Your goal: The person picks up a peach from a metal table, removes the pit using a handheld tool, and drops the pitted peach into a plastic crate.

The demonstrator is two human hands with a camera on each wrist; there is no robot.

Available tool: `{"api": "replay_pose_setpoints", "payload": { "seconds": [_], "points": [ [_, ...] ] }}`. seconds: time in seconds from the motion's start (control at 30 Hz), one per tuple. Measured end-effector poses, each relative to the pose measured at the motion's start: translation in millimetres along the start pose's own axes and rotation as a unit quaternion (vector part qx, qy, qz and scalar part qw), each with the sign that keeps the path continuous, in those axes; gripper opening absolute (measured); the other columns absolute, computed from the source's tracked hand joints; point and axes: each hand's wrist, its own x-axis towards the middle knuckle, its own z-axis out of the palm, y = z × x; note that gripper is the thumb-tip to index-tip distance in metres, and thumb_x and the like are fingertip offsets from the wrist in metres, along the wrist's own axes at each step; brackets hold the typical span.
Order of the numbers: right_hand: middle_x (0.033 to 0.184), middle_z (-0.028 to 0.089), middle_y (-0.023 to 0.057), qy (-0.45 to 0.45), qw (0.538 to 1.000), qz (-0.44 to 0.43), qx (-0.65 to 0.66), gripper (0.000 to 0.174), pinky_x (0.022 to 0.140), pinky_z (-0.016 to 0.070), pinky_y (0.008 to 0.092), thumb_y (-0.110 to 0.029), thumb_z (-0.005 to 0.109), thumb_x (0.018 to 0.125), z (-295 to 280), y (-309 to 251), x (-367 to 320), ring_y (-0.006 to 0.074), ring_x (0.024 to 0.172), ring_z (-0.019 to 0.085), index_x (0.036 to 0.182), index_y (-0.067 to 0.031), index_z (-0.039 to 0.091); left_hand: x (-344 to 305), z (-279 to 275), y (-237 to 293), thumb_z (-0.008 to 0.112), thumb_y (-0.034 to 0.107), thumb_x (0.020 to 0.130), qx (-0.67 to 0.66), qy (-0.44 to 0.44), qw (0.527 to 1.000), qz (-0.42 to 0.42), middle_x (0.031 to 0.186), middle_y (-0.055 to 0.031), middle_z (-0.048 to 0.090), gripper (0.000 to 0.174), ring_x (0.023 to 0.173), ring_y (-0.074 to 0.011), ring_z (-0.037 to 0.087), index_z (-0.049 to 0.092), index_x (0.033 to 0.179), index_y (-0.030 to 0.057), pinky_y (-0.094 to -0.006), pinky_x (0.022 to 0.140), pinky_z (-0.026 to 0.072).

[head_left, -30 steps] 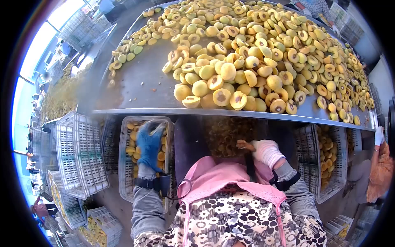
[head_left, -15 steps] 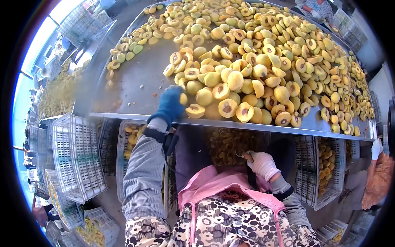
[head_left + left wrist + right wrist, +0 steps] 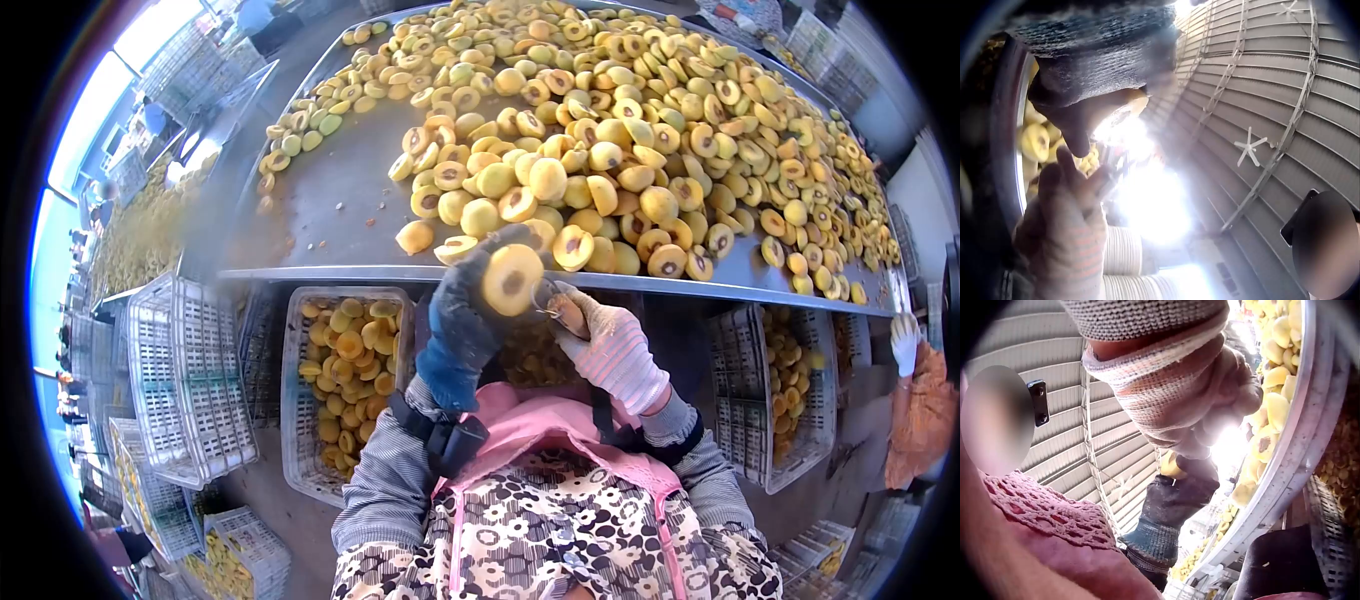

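Observation:
My left hand [image 3: 462, 320], in a blue glove with dark fingers, holds a yellow peach half [image 3: 512, 280] just over the table's near edge. The cut face, brown at its centre, is turned up. Close on its right, my right hand [image 3: 610, 350] in a white-and-pink striped glove grips a small pitting tool [image 3: 568, 312] with a brownish handle and a curved metal loop. The loop is right at the fruit's edge. In the right wrist view the peach half [image 3: 1171, 465] shows between the gloved left fingers [image 3: 1200, 472]; the tool is hidden there.
A metal table [image 3: 340, 220] bears a large heap of peach halves [image 3: 640, 130]. Below its edge stand a crate [image 3: 292, 420] of halves at left and another crate [image 3: 830, 420] at right. Empty-looking crates [image 3: 190, 370] stack farther left. A person in orange [image 3: 918, 420] is at right.
My left hand has gone from the left crate up to the table, picked up a peach half and brought it back beside the right hand. The right hand has risen with the tool to meet it.

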Motion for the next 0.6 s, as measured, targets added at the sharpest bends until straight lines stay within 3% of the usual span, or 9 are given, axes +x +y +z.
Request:
{"api": "replay_pose_setpoints", "payload": {
  "seconds": [0.1, 0.13, 0.27, 0.33, 0.47, 0.53, 0.57, 0.6],
  "points": [
    [0.079, 0.065, 0.0177, -0.001, 0.999, 0.005, -0.033, 0.062, 0.066, 0.0506, 0.0418, -0.024, 0.071, 0.076, -5.7, -0.3, -7.2, 0.0362, 0.074, 0.064, 0.133, -0.0121, 0.048, -6.3, 14.4, -0.2, 0.068, 0.005, 0.085, 0.090, -0.041, 0.992, 0.079, 0.121, -0.0143, 0.060, 0.043, 0.109, -0.0203, 0.058, 0.052, 0.124, -0.0031, -0.0340, 0.094, 0.0475],
    [0.080, 0.065, 0.0177, -0.002, 0.999, 0.019, -0.040, 0.063, 0.066, 0.0506, 0.0423, -0.024, 0.071, 0.076, -6.8, 0.4, -9.4, 0.0362, 0.075, 0.064, 0.133, -0.0119, 0.048, -6.2, 19.3, -0.5, 0.065, 0.006, 0.087, 0.064, -0.045, 0.992, 0.102, 0.121, -0.0152, 0.060, 0.040, 0.109, -0.0208, 0.059, 0.051, 0.124, -0.0037, -0.0343, 0.094, 0.0476],
    [0.082, 0.066, 0.0172, 0.010, 0.998, 0.029, -0.059, 0.061, 0.068, 0.0507, 0.0433, -0.023, 0.070, 0.076, -8.7, 5.2, -15.7, 0.0363, 0.077, 0.064, 0.132, -0.0118, 0.049, -15.9, 30.1, 0.2, 0.066, 0.007, 0.086, -0.054, -0.043, 0.997, 0.027, 0.121, -0.0155, 0.060, 0.040, 0.108, -0.0213, 0.059, 0.052, 0.122, -0.0032, -0.0342, 0.094, 0.0476],
    [0.082, 0.066, 0.0173, 0.003, 0.996, 0.047, -0.075, 0.056, 0.069, 0.0506, 0.0437, -0.022, 0.068, 0.078, -11.4, 2.3, -14.9, 0.0365, 0.078, 0.064, 0.130, -0.0127, 0.050, -19.5, 31.4, -11.0, 0.066, 0.008, 0.086, 0.089, -0.008, 0.993, 0.073, 0.119, -0.0150, 0.061, 0.038, 0.105, -0.0214, 0.061, 0.053, 0.120, -0.0034, -0.0331, 0.092, 0.0485],
    [0.082, 0.066, 0.0179, -0.035, 0.992, 0.095, -0.079, 0.044, 0.071, 0.0502, 0.0445, -0.021, 0.062, 0.082, -2.1, 7.1, -14.0, 0.0372, 0.080, 0.064, 0.125, -0.0149, 0.052, -21.0, 41.7, -4.0, 0.064, 0.007, 0.088, 0.121, 0.013, 0.990, 0.070, 0.113, -0.0148, 0.063, 0.033, 0.100, -0.0204, 0.062, 0.054, 0.117, -0.0032, -0.0318, 0.088, 0.0506],
    [0.082, 0.066, 0.0182, -0.047, 0.990, 0.110, -0.075, 0.042, 0.070, 0.0501, 0.0450, -0.022, 0.061, 0.083, 2.2, 1.3, -18.2, 0.0377, 0.080, 0.063, 0.124, -0.0151, 0.052, -21.1, 42.9, -7.8, 0.067, 0.007, 0.086, 0.030, 0.000, 0.998, -0.048, 0.107, -0.0134, 0.064, 0.035, 0.096, -0.0194, 0.063, 0.054, 0.117, -0.0022, -0.0309, 0.083, 0.0520],
    [0.081, 0.065, 0.0185, -0.059, 0.988, 0.126, -0.072, 0.041, 0.069, 0.0499, 0.0456, -0.022, 0.059, 0.084, 4.0, -2.7, -19.2, 0.0382, 0.079, 0.063, 0.123, -0.0153, 0.052, -20.4, 42.6, -7.4, 0.067, 0.007, 0.086, 0.030, -0.001, 0.998, -0.048, 0.107, -0.0134, 0.064, 0.035, 0.096, -0.0194, 0.063, 0.054, 0.117, -0.0022, -0.0309, 0.083, 0.0520],
    [0.081, 0.066, 0.0186, -0.073, 0.986, 0.132, -0.070, 0.038, 0.067, 0.0497, 0.0463, -0.023, 0.057, 0.085, -2.5, -13.8, -18.5, 0.0386, 0.077, 0.063, 0.122, -0.0138, 0.052, -16.9, 42.3, -1.6, 0.065, 0.011, 0.087, -0.178, 0.023, 0.969, -0.169, 0.104, -0.0135, 0.065, 0.035, 0.094, -0.0197, 0.063, 0.054, 0.117, -0.0018, -0.0309, 0.082, 0.0524]
  ]
}}
